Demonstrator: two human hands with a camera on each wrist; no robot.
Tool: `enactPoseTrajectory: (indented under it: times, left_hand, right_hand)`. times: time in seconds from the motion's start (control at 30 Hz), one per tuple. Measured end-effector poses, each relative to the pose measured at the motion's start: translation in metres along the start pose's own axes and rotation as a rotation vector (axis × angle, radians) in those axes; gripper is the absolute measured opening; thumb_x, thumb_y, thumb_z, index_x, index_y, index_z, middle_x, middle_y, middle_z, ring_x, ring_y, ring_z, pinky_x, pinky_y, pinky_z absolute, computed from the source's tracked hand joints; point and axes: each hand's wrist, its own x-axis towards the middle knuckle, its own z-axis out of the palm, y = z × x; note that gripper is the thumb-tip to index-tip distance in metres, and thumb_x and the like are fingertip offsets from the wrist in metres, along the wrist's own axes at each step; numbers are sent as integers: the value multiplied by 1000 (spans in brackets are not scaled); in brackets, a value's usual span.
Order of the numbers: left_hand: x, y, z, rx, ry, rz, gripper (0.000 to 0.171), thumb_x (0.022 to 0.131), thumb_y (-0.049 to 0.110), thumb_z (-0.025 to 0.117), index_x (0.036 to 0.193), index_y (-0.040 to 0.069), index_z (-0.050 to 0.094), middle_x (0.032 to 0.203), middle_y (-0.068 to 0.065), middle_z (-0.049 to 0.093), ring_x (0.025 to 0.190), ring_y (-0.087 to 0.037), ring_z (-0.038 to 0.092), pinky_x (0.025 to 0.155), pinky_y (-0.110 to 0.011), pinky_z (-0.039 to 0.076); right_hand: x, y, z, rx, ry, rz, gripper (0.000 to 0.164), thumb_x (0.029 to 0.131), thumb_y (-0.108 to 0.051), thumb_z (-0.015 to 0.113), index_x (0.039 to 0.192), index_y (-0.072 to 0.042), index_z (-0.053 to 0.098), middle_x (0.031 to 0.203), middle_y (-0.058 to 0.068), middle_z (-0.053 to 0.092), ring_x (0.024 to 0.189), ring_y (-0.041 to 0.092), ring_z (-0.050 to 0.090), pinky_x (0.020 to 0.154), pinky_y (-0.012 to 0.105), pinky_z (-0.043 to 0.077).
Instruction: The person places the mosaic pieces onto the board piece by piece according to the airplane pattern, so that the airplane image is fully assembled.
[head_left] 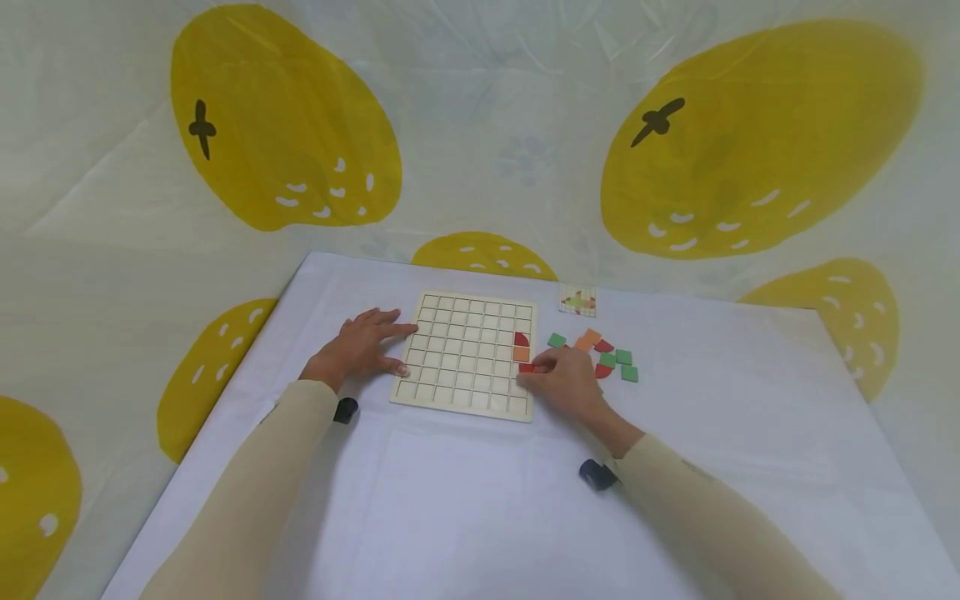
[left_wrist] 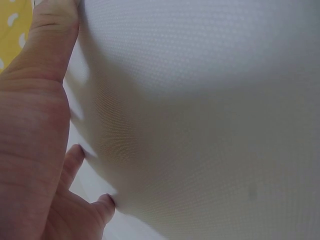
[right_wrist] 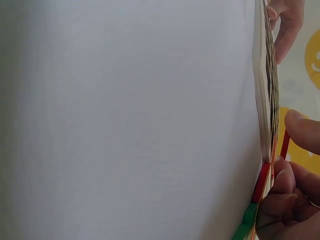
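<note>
A wooden grid board [head_left: 465, 409] lies flat on the white table. My right hand [head_left: 566, 379] pinches a red piece [right_wrist: 285, 145] between thumb and fingers, over the board's right-hand column. Just above that spot, a red quarter-circle piece [head_left: 521, 340] and an orange square [head_left: 521, 354] lie in the grid. On the other side, my left hand [head_left: 358, 346] is spread, with index finger and thumb touching the board's left edge. The left wrist view has the left hand [left_wrist: 75, 215] with fingers extended against the pale surface.
Loose pieces are scattered right of the board, among them green squares [head_left: 629, 374], orange squares [head_left: 583, 343] and a red quarter circle [head_left: 602, 372]. A small pattern card [head_left: 578, 300] lies behind them. Fruit-printed cloth [head_left: 480, 108] hangs beyond the table's back edge.
</note>
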Motion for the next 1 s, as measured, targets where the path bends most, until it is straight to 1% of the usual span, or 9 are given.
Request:
enactPoseTrajectory:
  times: [0.23,0.7,0.83,1.0]
  left_hand:
    - [2,0,1,9,4,0,89,79,57,83,157,39,45,174,-8,26,162,-42,13,126,-74,12]
    - [3,-2,1,6,-1,-6,90,79,57,84,157,39,44,175,-7,25,163,-41,13,126,-74,11]
    - [3,-3,2,2,-2,-1,90,78,57,84,158,39,44,175,-7,25,163,-41,12,126,-74,11]
    - [2,-5,3,20,11,29,89,80,55,84,158,38,44,174,-8,26,162,-42,14,125,-76,13]
  right_hand:
    - [3,-3,4,-24,7,5,41,84,-39,87,111,-9,78,86,5,71,90,22,61,71,27,52]
    - [5,-11,6,-78,-5,-3,42,85,-37,87,112,-6,77,80,6,68,84,22,59,65,26,49]
    - [6,-11,8,-94,-12,2,42,86,-38,87,112,-7,77,80,5,67,85,22,59,64,26,48]
    - [7,-12,8,-101,-15,-13,43,86,-37,87,114,-6,76,82,6,67,88,23,59,65,26,49]
